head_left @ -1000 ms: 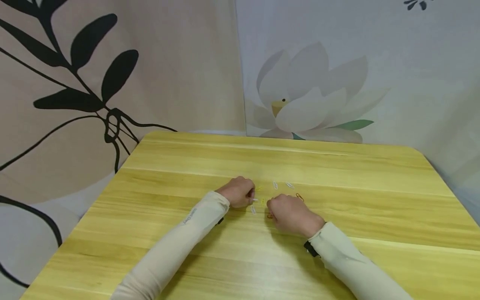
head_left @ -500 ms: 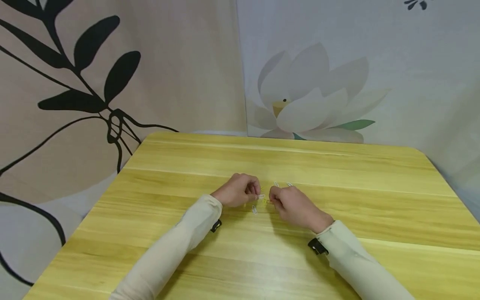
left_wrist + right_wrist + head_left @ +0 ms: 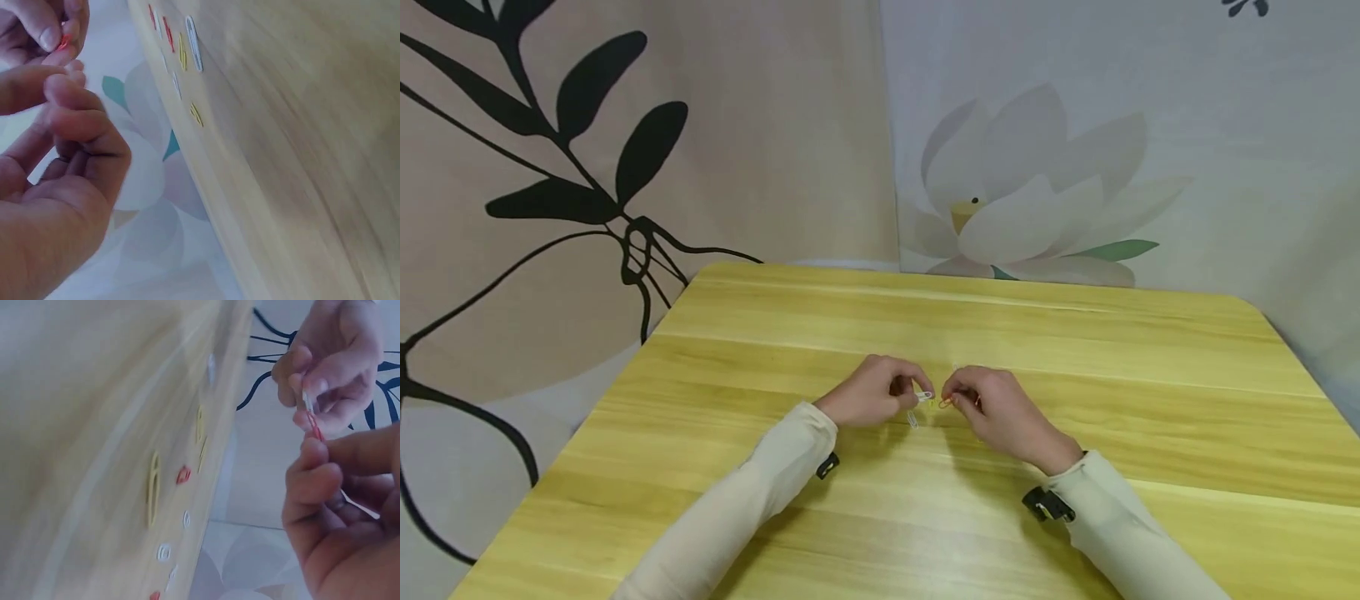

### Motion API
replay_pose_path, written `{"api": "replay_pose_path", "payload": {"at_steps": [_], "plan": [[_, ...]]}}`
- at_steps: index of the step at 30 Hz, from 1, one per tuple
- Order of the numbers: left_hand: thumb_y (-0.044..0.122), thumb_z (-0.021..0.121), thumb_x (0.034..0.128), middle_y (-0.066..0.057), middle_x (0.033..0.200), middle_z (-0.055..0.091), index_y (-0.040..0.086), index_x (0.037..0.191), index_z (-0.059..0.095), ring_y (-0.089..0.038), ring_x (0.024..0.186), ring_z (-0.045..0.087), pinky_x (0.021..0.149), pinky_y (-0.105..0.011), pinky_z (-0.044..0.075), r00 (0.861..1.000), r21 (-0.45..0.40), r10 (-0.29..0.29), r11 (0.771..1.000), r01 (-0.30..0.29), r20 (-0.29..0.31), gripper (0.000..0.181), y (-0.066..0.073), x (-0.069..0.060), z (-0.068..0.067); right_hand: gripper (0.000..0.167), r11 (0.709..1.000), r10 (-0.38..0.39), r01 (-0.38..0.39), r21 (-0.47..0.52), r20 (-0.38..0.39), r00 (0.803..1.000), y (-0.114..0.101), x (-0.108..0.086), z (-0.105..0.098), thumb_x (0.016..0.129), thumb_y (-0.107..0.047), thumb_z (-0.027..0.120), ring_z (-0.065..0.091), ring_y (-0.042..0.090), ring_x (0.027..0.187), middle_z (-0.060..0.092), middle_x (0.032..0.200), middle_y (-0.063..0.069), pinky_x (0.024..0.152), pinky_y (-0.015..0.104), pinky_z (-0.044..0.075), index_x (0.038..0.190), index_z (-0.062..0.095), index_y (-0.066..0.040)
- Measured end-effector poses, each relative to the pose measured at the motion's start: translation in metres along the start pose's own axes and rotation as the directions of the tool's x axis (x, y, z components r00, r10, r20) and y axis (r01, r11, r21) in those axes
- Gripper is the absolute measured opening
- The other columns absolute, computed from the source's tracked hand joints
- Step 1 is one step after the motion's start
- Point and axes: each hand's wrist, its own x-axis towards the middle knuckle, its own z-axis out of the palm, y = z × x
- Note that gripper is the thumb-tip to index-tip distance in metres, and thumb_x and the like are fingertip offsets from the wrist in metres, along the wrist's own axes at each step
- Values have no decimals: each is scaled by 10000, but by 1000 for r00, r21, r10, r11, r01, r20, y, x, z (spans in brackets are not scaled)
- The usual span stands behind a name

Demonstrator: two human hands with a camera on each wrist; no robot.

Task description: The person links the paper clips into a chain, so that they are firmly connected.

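Note:
Above the middle of the table, my left hand pinches a white paper clip between thumb and forefinger. Facing it, my right hand pinches a red paper clip. In the right wrist view the ends of the white clip and the red clip come close together; whether they are linked I cannot tell. The left wrist view shows the red clip at the right fingertips, while the left fingers hide the white one. Another white paper clip lies on the table just below my left hand.
Several loose clips lie on the wooden table under and around the hands, among them a yellow one, a red one and a white one. A patterned curtain hangs behind the far edge.
Both hands have lifted off the table with their clips and come closer together. The right hand, earlier lower over the red clips, now shows its red clip at the fingertips.

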Motion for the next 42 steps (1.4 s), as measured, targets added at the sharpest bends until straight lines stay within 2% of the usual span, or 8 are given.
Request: {"api": "replay_pose_path", "payload": {"at_steps": [3,7,10,16,23,30,36,42], "plan": [[15,590,923,-53,745,627,87,1100,719,-61,614,511,617,-194,462,1000,-32,17,999,-17,1,231,3,-4,3,146,995,37,-38,92,6,999,-2,-2,-1,971,10,590,547,59,639,720,914,101,583,211,492,988,721,-52],[56,619,952,-11,772,630,96,1127,704,-60,637,540,646,-199,488,999,-64,36,997,-37,-6,199,6,-6,6,129,973,80,-77,217,-9,997,-2,-5,-2,967,-14,615,566,132,573,721,864,127,513,227,474,991,731,-65],[64,636,958,-40,791,653,97,1133,697,-57,645,560,654,-201,507,998,-74,66,995,-67,-12,189,9,-7,6,85,949,110,-102,299,-12,994,-3,-6,-4,955,-25,642,575,191,539,714,830,166,459,243,442,974,718,-58],[53,637,964,-138,815,697,82,1145,690,-65,648,585,654,-202,528,985,-60,172,983,-173,-30,191,16,-10,6,65,893,161,-143,426,-6,987,-6,-8,-8,942,-11,648,608,234,537,696,854,247,475,297,494,997,618,7],[32,636,964,-133,810,690,77,1145,693,-151,687,611,692,-200,534,971,-44,230,972,-233,-59,195,21,-15,7,133,882,147,-138,451,15,989,-13,-9,-12,945,-15,642,588,272,517,699,847,244,469,292,479,1061,578,-4],[30,650,954,-57,881,719,76,1126,710,-9,757,595,744,-193,548,952,13,291,957,-291,-95,188,25,-16,5,172,873,144,-137,469,22,989,-16,-10,-17,935,-19,650,569,208,493,711,819,185,450,279,453,1082,566,13],[19,657,946,-78,882,714,72,1110,714,-5,755,584,728,-187,541,949,27,297,955,-296,-108,182,28,-18,5,149,860,157,-142,490,12,988,-16,-12,-16,937,-9,639,563,184,491,706,804,130,457,322,480,1067,571,21],[26,660,946,-21,855,695,77,1103,716,-7,739,570,707,-184,532,948,50,297,955,-294,-111,174,29,-18,5,129,852,160,-138,504,1,987,-16,-12,-18,939,23,600,558,145,504,700,809,87,479,347,508,1064,577,2]]}}
